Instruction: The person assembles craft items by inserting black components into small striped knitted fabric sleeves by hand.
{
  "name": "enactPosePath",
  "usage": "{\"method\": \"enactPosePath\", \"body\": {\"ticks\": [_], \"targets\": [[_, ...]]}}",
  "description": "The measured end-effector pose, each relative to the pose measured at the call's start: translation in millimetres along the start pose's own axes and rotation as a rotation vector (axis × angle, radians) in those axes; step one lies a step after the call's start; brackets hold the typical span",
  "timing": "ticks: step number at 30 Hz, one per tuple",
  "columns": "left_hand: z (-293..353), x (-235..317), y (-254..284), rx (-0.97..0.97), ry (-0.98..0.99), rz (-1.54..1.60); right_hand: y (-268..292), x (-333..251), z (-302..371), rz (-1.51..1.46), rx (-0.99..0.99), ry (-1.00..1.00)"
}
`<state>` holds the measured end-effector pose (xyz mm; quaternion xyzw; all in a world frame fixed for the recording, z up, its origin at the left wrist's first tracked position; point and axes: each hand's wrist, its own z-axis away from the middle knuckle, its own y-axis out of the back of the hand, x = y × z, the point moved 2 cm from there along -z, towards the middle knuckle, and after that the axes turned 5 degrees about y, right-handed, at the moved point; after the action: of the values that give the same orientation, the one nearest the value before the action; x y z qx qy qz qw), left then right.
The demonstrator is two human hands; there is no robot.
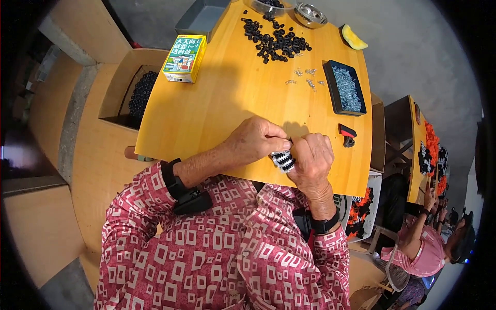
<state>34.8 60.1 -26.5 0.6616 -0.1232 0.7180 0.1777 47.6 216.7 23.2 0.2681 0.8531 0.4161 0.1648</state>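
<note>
Left hand [257, 139] and right hand [313, 161] are holding the striped knit piece [283, 161], grip narrow; slackening would be risking a drop off the bench [206, 124] (near edge lying close).

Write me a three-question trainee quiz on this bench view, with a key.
1. Open: What pattern does the small knitted-looking piece between the left hand and right hand have?
2. True or false: The yellow-green carton stands left of the scattered black pieces.
3. Multiple choice: Which hand is nearer the black tray: a) left, b) right?

Key: 1. Black and white stripes. 2. True. 3. b.
</note>
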Motion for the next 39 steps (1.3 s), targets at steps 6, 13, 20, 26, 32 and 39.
{"method": "enactPosePath", "body": {"ticks": [6,13,20,26,32,39], "targets": [[0,2,-2,0.048,-0.05,-0.004,7,2,0,0.028,-0.093,-0.031],[1,7,-3,0.08,-0.041,0.028,8,6,-5,0.012,-0.132,-0.037],[0,2,-1,0.065,-0.047,-0.041,9,1,-4,0.024,-0.118,-0.023],[5,11,3,-0.021,-0.04,0.176,16,1,-9,0.002,-0.084,-0.032],[5,9,6,-0.127,0.122,0.231,15,3,-5,0.002,-0.07,-0.007],[6,3,-3,0.061,-0.013,0.114,13,-1,-4,0.07,-0.079,0.051]]}}
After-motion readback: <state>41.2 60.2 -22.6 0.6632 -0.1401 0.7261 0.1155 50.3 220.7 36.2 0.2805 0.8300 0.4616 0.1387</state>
